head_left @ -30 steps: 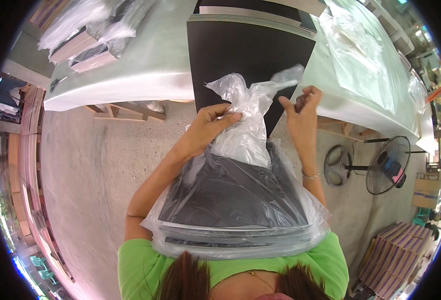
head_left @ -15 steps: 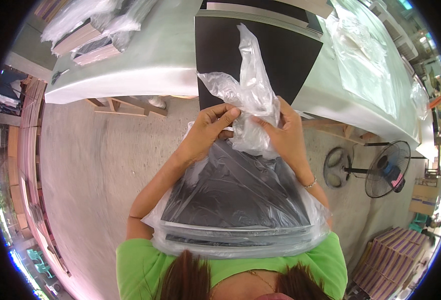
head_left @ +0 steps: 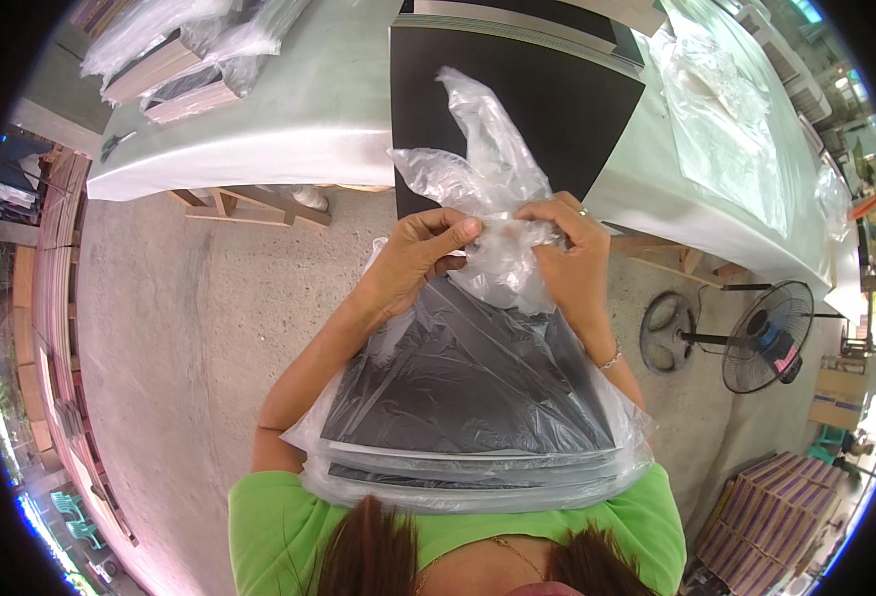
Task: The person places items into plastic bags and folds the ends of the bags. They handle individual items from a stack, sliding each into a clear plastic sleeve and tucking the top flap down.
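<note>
A clear plastic bag (head_left: 517, 273) wraps a stack of black boards (head_left: 468, 382) held close against my body. Its gathered neck is bunched between my hands, with two loose ends sticking up over a black panel (head_left: 577, 89) at the table edge. My left hand (head_left: 413, 258) pinches the bunched plastic from the left, thumb against fingers. On the right side of the bunch, my right hand (head_left: 572, 253) has its fingers curled over the plastic. Part of the gathered plastic is hidden behind the fingers.
A table with a pale cover (head_left: 259, 149) stretches across the front. Bagged stacks (head_left: 184, 84) and scissors (head_left: 117, 146) lie on its left, loose plastic (head_left: 721, 109) on its right. A fan (head_left: 768, 336) stands at right, near a striped stack (head_left: 771, 521).
My right hand has shifted its grip, its fingers now curling over the top of the bunch. The upper plastic end has tipped left and lower. My left hand stays nearly in place.
</note>
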A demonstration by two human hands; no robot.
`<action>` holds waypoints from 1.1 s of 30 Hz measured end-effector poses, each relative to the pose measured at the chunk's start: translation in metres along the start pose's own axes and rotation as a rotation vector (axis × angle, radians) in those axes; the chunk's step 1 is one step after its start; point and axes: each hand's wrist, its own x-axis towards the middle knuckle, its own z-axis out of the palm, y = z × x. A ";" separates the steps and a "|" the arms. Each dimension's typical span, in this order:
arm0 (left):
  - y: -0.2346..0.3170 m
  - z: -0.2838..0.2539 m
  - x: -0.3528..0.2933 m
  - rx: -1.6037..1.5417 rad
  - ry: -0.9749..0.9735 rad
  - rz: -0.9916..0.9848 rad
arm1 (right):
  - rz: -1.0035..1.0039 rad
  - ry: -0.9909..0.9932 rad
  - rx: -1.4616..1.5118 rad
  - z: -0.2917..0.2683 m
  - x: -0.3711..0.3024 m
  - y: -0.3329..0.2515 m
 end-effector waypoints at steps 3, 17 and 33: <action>-0.004 -0.005 0.002 -0.180 -0.053 -0.042 | 0.107 0.161 0.035 -0.006 -0.003 0.021; 0.004 -0.055 -0.004 -0.336 0.084 -0.014 | 0.045 1.173 0.063 -0.254 -0.120 0.141; 0.025 0.006 -0.015 0.178 -0.129 0.063 | -0.172 -0.055 -0.324 -0.050 -0.011 -0.038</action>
